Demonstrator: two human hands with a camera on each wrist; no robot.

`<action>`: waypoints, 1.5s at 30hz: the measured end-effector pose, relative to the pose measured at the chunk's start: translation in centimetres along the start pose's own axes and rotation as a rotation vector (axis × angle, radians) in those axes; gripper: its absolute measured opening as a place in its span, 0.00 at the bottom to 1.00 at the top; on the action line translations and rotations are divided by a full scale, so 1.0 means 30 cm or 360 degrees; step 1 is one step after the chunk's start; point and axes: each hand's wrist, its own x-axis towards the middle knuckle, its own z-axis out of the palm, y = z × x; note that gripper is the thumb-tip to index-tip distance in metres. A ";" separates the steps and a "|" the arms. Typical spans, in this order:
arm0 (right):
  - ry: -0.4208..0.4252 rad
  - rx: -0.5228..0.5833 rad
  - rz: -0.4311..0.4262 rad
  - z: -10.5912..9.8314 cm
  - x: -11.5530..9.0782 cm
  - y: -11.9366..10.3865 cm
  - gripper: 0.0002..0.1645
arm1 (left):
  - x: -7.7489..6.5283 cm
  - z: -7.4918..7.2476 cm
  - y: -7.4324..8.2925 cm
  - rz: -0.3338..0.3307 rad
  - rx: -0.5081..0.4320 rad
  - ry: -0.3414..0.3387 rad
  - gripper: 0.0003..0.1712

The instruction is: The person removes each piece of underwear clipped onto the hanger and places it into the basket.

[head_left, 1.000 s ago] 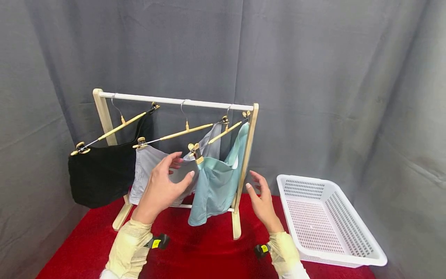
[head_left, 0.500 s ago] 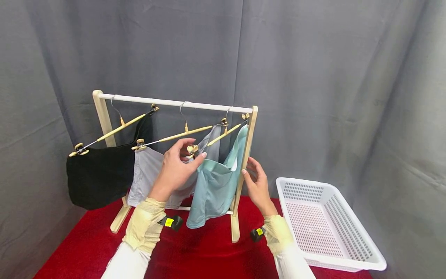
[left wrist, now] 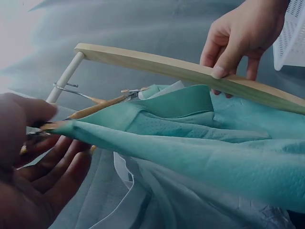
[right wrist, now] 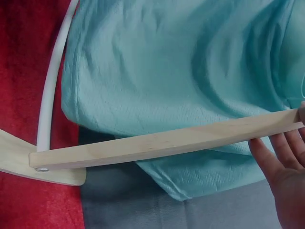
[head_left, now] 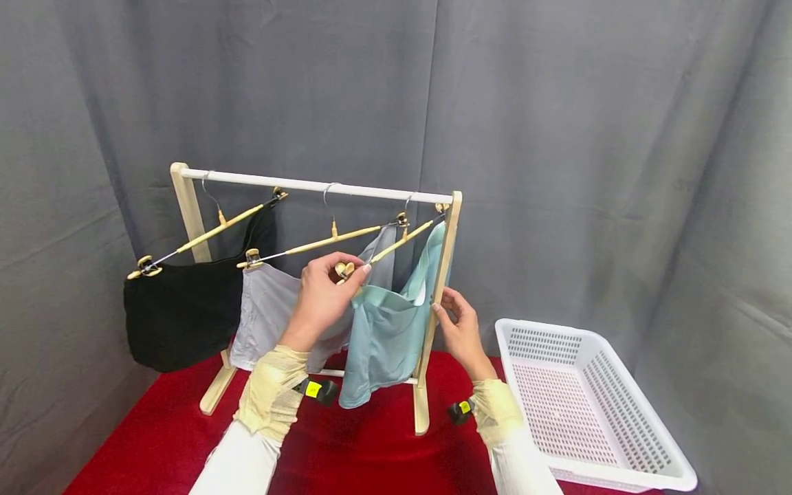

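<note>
Teal shorts (head_left: 386, 337) hang from a clip hanger (head_left: 402, 242) at the right end of a wooden clothes rack. My left hand (head_left: 324, 295) pinches the hanger's near clip (head_left: 344, 270), thumb above and fingers below in the left wrist view. The waistband (left wrist: 176, 102) stays caught right at that clip. On the rack's right post (head_left: 441, 275) my right hand (head_left: 463, 337) has its thumb in front and its fingers round the back edge. The right wrist view shows the fingers (right wrist: 264, 157) against the post's side, with the shorts behind it.
Grey shorts (head_left: 266, 309) and a black garment (head_left: 185, 309) hang farther left along the white top rail (head_left: 266, 180). A white perforated basket (head_left: 625, 392) stands at the right. Red cloth (head_left: 371, 447) covers the table, with grey curtains behind.
My left hand has moved right and up to the near clip of the teal shorts' hanger and pinches it. My right hand has moved left onto the rack's post.
</note>
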 end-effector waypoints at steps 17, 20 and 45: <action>0.0059 -0.0027 -0.0110 0.015 0.000 0.017 0.21 | 0.041 -0.009 -0.008 0.0062 0.0125 -0.0092 0.09; 0.0086 -0.0046 -0.0112 0.007 -0.009 0.024 0.21 | 0.040 0.009 -0.012 0.0120 0.0102 -0.0029 0.09; 0.0014 -0.0050 -0.0120 0.016 -0.003 0.040 0.22 | 0.038 -0.060 0.003 0.0345 0.0115 0.0258 0.08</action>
